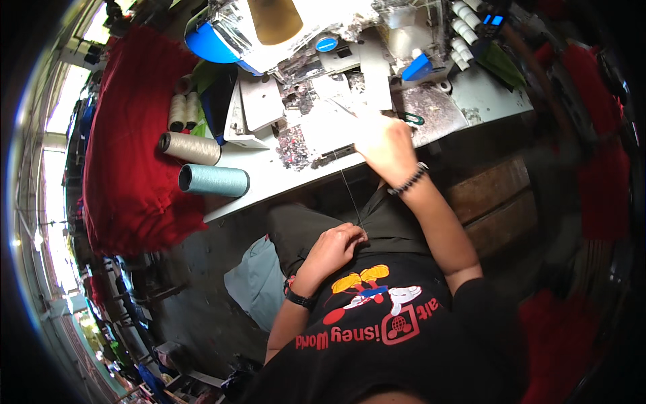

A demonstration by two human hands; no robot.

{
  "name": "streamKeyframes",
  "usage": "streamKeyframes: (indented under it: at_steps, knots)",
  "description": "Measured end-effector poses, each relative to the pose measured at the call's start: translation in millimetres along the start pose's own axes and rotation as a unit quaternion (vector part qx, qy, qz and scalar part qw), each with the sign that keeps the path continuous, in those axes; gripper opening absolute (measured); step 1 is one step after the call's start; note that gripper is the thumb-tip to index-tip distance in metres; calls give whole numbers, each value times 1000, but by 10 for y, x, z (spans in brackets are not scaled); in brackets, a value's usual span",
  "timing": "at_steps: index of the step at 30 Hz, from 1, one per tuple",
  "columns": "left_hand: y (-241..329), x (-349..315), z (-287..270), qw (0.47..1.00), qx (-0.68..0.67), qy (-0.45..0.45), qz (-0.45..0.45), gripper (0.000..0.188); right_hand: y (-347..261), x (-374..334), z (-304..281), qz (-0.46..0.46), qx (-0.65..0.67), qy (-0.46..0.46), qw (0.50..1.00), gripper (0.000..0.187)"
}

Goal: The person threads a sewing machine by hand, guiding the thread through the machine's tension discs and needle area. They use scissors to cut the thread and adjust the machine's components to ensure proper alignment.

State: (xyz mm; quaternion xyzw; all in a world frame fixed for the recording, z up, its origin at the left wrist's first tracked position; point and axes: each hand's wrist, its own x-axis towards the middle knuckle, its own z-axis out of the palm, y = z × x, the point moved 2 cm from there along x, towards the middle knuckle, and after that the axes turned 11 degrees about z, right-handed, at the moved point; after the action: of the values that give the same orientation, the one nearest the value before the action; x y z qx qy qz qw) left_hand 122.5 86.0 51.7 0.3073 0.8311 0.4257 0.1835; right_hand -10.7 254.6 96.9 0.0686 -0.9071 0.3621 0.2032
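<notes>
My left hand [334, 248] rests at my lap with its fingers pinched together on a dark thread [350, 194]. The thread runs taut from there up to the front edge of the sewing machine [330, 67]. Over the machine's bed, my right hand [387, 145] is closed round a thin metal tool, which looks like tweezers [344, 108]. The tool's tips point left toward the brightly lit needle area, where glare hides detail. Grey lint [293, 147] covers the bed left of this hand.
A teal thread cone [215, 180] and a beige cone [192, 148] lie at the table's left edge. Red fabric [138, 135] hangs beyond them. A small green-handled item [412, 118] lies right of my right hand. Light blue cloth [257, 279] lies beside my leg.
</notes>
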Motion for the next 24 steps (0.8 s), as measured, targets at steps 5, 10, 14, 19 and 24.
streamKeyframes:
  at_steps: [5, 10, 14, 19, 24]
  knots:
    - [-36, -64, 60, 999, -22, 7, -21, 12, -285, 206, 454, -63, -127, 15, 990, 15]
    - [-61, -66, 86, 1000, -20, 18, -14, 11, -273, 273, 813, -48, -122, 45, 990, 13]
    - [-30, -41, 80, 999, -23, 18, -15, 10, -281, 294, 838, -17, -92, 26, 995, 14]
    - [-40, -47, 103, 999, -26, 16, -23, 10, -246, 317, 992, -24, -122, 2, 992, 16]
    - [-10, -44, 86, 999, -29, 20, -35, 10, -241, 203, 911, -56, -74, 44, 995, 15]
